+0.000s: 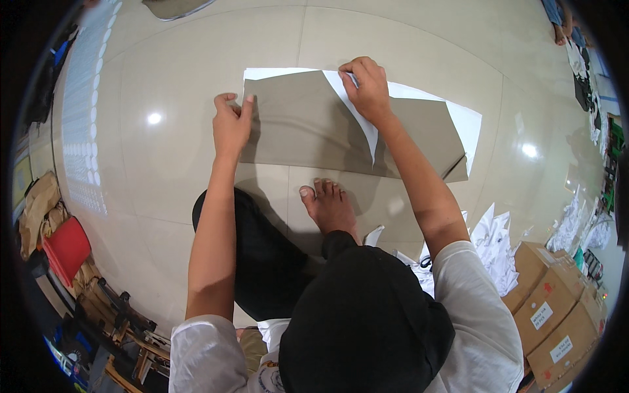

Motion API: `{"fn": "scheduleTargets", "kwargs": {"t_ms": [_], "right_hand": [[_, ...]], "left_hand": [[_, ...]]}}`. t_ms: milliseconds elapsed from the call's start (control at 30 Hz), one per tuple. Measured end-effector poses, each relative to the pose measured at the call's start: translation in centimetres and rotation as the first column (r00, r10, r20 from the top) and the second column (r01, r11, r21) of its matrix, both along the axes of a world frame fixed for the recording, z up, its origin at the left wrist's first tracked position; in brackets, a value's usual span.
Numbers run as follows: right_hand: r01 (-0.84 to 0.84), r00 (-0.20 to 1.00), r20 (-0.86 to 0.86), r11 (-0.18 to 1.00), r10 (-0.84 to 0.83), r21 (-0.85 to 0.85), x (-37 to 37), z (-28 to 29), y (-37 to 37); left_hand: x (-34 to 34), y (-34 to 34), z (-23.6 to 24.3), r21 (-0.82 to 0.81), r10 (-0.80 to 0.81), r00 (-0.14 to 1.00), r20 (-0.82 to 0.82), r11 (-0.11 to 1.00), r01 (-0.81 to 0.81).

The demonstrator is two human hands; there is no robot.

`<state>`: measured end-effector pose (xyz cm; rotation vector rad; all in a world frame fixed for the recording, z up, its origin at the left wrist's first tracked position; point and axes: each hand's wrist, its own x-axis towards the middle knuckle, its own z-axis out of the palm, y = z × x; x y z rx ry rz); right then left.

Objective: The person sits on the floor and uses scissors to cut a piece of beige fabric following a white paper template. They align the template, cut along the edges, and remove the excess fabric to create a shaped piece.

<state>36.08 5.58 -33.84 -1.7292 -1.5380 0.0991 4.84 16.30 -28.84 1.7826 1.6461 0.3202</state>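
Observation:
Flat on the floor lies a white sheet (465, 124) with taupe sheets over it; whether these are cloth or paper I cannot tell. The left taupe piece (295, 118) has a slanted right edge. A narrow white wedge shows between it and the right taupe piece (422, 134). My left hand (231, 124) is at the left edge, thumb and fingers apart, the thumb touching the taupe piece. At the far edge, my right hand (368, 88) is closed, thumb and forefinger pinching the white sheet by the top of the wedge. Its forearm crosses the right taupe piece.
My bare foot (327, 206) rests just below the sheets. White scraps (491, 239) lie at the right, beside stacked cardboard boxes (550, 308). At the left are a red item (67, 249) and a long white patterned strip (85, 111). Another person's foot (559, 34) shows far right.

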Motion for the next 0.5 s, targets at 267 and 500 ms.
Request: {"fn": "scheduleTargets", "kwargs": {"t_ms": [267, 500], "right_hand": [[-0.017, 1.000, -0.017, 1.000, 0.017, -0.012, -0.2, 0.6, 0.0], [-0.019, 0.999, -0.036, 0.999, 0.017, -0.048, 0.2, 0.3, -0.6]], "left_hand": [[-5.8, -3.1, -0.8, -0.212, -0.079, 0.992, 0.097, 0.972, 0.098], [-4.9, -3.3, 0.3, -0.189, -0.139, 0.990, -0.009, 0.973, 0.135]]}}
